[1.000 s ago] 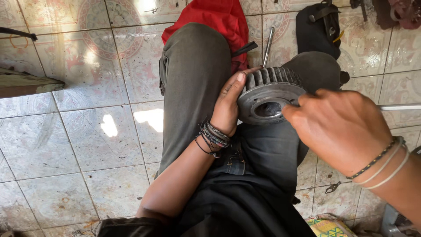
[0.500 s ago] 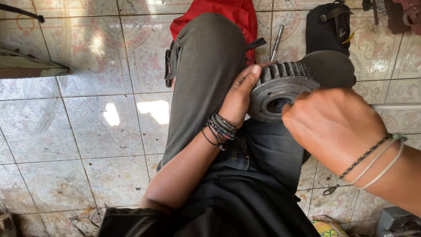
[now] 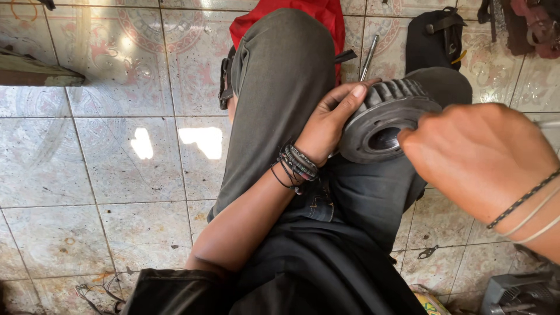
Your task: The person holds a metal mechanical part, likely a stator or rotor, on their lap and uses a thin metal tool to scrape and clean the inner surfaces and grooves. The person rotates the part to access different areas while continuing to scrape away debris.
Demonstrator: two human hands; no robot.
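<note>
Toothed metal gear held over the lap.
Left hand grips its nine-o'clock rim; right hand covers its three-o'clock side, fingers hidden, grip unclear.

Dull grey metal on the toothed gear, darker in its centre bore, gripped by the left hand and touched by the right hand. Black and dark beaded bands on the left wrist, black-and-pale cords on the right; grey-green trousers over the knees. Pale marbled floor tiles with faded reddish medallions, a bright red cloth at the floor's top edge, a black bag toward its top right corner.
</note>
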